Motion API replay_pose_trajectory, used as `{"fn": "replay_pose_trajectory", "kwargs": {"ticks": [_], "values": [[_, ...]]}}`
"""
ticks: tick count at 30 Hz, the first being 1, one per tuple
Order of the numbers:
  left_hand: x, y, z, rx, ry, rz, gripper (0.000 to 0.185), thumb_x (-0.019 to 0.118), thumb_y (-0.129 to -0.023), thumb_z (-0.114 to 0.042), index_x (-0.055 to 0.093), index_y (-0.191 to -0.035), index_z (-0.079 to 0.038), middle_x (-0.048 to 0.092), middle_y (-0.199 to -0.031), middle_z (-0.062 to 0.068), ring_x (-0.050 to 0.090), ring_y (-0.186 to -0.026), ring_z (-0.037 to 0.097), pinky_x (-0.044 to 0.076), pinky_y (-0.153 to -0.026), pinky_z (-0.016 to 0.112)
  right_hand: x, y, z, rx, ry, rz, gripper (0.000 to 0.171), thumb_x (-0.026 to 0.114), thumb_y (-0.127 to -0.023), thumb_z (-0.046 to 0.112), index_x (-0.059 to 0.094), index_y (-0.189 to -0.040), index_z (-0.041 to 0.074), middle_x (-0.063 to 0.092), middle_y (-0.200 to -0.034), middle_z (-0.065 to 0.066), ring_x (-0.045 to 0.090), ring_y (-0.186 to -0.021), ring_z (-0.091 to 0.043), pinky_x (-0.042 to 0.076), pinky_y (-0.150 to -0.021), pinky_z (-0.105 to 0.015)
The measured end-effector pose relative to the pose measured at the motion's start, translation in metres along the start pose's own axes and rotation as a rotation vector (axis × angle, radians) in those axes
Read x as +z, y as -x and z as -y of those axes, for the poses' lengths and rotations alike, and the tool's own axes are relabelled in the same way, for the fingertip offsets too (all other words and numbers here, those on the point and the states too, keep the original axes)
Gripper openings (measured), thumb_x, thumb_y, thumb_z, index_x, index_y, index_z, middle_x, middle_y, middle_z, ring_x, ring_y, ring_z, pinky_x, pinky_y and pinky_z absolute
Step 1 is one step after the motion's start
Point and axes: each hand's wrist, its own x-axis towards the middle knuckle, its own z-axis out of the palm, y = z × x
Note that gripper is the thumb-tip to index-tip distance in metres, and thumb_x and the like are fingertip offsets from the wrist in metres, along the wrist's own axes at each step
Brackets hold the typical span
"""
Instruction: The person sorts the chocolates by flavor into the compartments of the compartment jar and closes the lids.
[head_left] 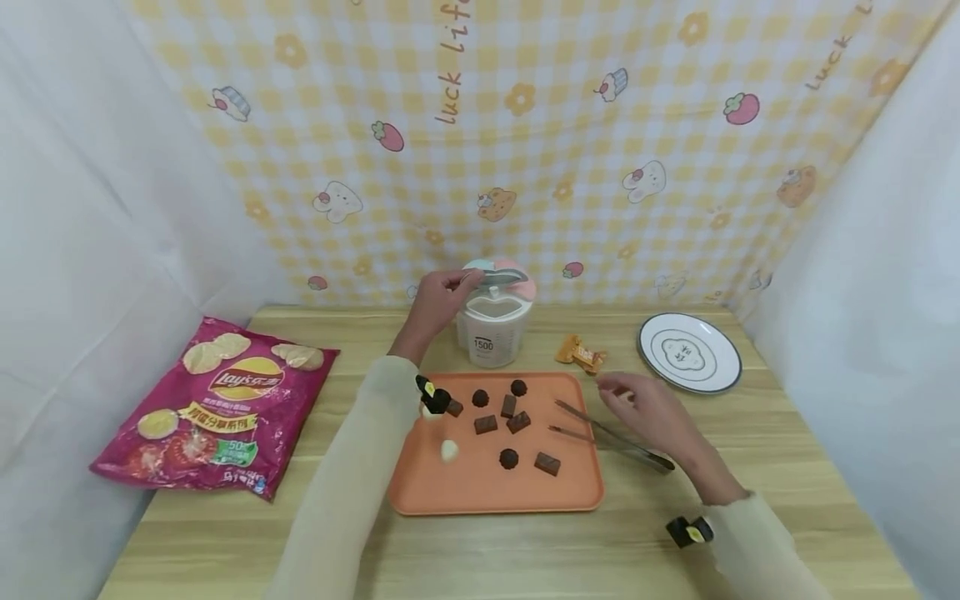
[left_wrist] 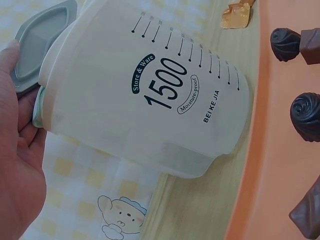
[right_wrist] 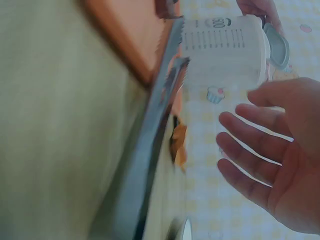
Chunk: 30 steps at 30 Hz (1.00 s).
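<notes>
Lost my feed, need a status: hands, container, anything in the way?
Left hand grips lid of the 1500 container. Right hand open above tongs, not touching. Chocolates on orange tray; nothing in the way.

Tongs [right_wrist: 150, 150]: blurred in the right wrist view, cut off below.
Chocolates [left_wrist: 305, 116]: cropped at the frame's right edge.
Chip bag [head_left: 217, 404] print: too small.

I see the translucent white container [head_left: 492, 329], marked 1500, standing upright near the table's far edge, just behind the orange tray. Its grey lid flap [head_left: 497, 276] is on top. Metal tongs [head_left: 611, 435] lie across the tray's right edge.
</notes>
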Motion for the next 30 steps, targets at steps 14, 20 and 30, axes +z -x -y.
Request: {"fn": "replay_pose_trajectory", "kwargs": {"ticks": [14, 20, 30], "values": [[0.002, 0.001, 0.000, -0.002, 0.049, -0.002, 0.053, 0.055, -0.081, -0.067, 0.070, -0.114, -0.027, 0.064, -0.115, -0.009, 0.056, -0.108, 0.009, 0.044, -0.089, 0.036, 0.009, 0.050, -0.015, -0.003, 0.133, 0.111, 0.048, 0.076, -0.080, 0.030, 0.062, -0.121, 0.009, 0.060, -0.113, -0.002, 0.060, -0.096, -0.019, 0.049, -0.078, -0.039], [0.003, 0.003, 0.000, 0.014, 0.047, 0.002, 0.053, 0.055, -0.083, -0.066, 0.069, -0.115, -0.027, 0.063, -0.116, -0.012, 0.056, -0.106, 0.007, 0.045, -0.087, 0.034, 0.014, 0.051, -0.017, -0.022, 0.143, 0.105, 0.046, 0.078, -0.078, 0.025, 0.063, -0.119, 0.009, 0.063, -0.109, -0.002, 0.061, -0.095, -0.017, 0.049, -0.080, -0.039], [0.002, 0.004, -0.001, -0.008, 0.032, 0.007, 0.054, 0.053, -0.082, -0.068, 0.069, -0.115, -0.028, 0.062, -0.118, -0.014, 0.055, -0.105, 0.007, 0.046, -0.086, 0.035, 0.020, 0.046, -0.019, -0.045, 0.180, 0.118, 0.039, 0.078, -0.077, 0.021, 0.067, -0.112, 0.010, 0.066, -0.096, 0.003, 0.061, -0.083, -0.011, 0.050, -0.073, -0.032]]}}
